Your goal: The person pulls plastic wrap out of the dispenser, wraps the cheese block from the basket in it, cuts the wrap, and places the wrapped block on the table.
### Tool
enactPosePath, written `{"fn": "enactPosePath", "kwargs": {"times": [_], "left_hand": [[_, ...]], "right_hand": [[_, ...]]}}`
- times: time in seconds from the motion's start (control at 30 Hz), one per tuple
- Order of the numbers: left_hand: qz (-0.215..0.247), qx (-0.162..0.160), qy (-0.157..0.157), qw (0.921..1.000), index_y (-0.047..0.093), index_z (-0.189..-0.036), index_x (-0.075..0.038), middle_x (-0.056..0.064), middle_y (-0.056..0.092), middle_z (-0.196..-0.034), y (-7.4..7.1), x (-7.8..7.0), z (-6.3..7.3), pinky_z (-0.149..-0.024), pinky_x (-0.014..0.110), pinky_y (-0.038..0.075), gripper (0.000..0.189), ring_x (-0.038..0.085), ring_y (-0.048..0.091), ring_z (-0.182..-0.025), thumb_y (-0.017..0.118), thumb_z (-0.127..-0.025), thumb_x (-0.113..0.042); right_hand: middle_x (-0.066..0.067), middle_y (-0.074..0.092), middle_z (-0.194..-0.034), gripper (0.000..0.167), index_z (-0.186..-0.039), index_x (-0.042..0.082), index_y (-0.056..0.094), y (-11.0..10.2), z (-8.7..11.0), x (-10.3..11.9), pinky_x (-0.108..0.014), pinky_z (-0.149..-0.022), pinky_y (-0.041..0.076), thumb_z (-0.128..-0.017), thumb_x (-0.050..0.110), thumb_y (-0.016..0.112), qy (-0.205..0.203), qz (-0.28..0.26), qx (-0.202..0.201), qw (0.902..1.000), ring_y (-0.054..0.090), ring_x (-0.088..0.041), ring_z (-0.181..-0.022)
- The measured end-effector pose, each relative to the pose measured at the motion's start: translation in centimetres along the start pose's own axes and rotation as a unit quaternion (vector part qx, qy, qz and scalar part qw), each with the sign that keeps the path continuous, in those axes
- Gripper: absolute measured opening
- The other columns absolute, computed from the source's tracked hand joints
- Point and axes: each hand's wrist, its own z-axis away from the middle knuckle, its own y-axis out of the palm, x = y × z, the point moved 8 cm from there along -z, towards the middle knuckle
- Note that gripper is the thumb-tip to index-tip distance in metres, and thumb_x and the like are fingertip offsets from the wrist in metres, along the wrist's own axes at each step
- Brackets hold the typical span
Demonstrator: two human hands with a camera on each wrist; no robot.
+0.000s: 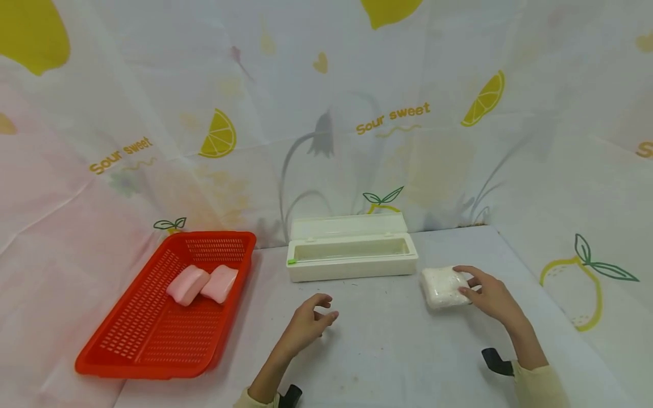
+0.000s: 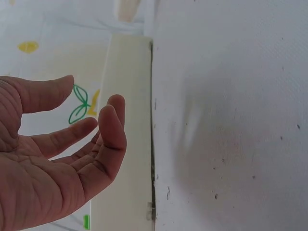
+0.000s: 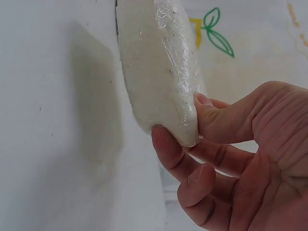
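Note:
My right hand (image 1: pixel 487 294) pinches the right end of a soft-looking white block wrapped in clear plastic film (image 1: pixel 442 288). In the right wrist view the thumb lies on one side of the wrapped block (image 3: pixel 159 72) and fingertips press its lower end; its shadow falls on the table beside it. My left hand (image 1: pixel 306 326) hovers over the table's middle with fingers loosely bent and nothing in them. Behind it is a long white box (image 1: pixel 352 268), its lid (image 1: pixel 349 226) raised at the back. The left wrist view shows the box's pale side (image 2: pixel 127 134) past the left fingers.
A red perforated basket (image 1: pixel 178 362) stands on the left, holding two pink blocks (image 1: pixel 187 285) near its right side. A printed cloth (image 1: pixel 408 158) hangs behind and along the sides of the white table (image 1: pixel 388 351). A small green tab (image 1: pixel 292 262) marks the box's left front corner.

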Motion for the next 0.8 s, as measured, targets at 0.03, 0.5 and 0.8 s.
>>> {"fn": "enactPosePath", "kwargs": {"times": [0.03, 0.5, 0.8], "left_hand": [[-0.001, 0.000, -0.002, 1.0000, 0.055, -0.128, 0.001, 0.020, 0.058, -0.120, 0.0, 0.1, 0.0, -0.062, 0.033, 0.054, 0.044, 0.018, 0.064, -0.083, 0.070, -0.093, -0.022], [-0.012, -0.003, -0.024, 0.9996, 0.056, -0.127, 0.003, 0.020, 0.058, -0.119, -0.5, 1.1, 0.2, -0.062, 0.031, 0.054, 0.043, 0.017, 0.064, -0.082, 0.069, -0.094, -0.022], [-0.035, -0.012, -0.028, 0.9990, 0.058, -0.124, 0.003, 0.017, 0.060, -0.115, -1.2, 1.6, -0.1, -0.064, 0.033, 0.054, 0.040, 0.019, 0.063, -0.083, 0.069, -0.094, -0.022]], "right_hand": [[-0.022, 0.064, -0.097, 0.045, -0.132, -0.001, 0.053, -0.2, 0.0, -0.6, -0.035, -0.058, 0.049, -0.091, 0.007, 0.069, 0.006, 0.003, 0.000, 1.0000, 0.064, -0.031, -0.081], [-0.032, 0.063, -0.100, 0.045, -0.133, -0.003, 0.050, 0.2, 0.2, -4.4, -0.036, -0.059, 0.045, -0.092, 0.007, 0.065, 0.052, 0.016, 0.020, 0.9983, 0.061, -0.032, -0.080], [-0.035, 0.060, -0.105, 0.044, -0.135, -0.006, 0.048, 0.1, -0.3, -3.6, -0.048, -0.066, 0.049, -0.096, 0.013, 0.060, 0.055, 0.064, 0.061, 0.9946, 0.062, -0.041, -0.087]]}}
